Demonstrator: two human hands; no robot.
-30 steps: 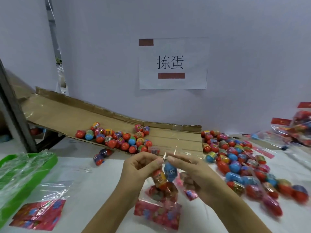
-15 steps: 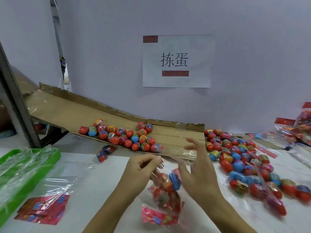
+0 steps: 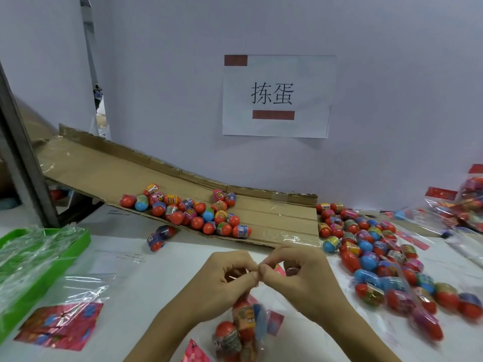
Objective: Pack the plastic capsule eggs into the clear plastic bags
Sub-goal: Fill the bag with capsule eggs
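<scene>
Both hands, left hand [image 3: 230, 273] and right hand [image 3: 300, 278], pinch one filled bag [image 3: 243, 333] shut; many loose eggs [image 3: 373, 257] remain unpacked on the bench [image 3: 130, 296].

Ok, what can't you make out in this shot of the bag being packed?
- Head view: the bag's mouth, sealed or open, is hidden behind the left hand and right hand pinching it.
- The bag's bottom is cut off by the lower edge, so its egg count is unclear.
- Egg labels are too small to read.
- Filled bags at the right edge are blurred and cropped.

Bright even light, blurred warped edges
</scene>
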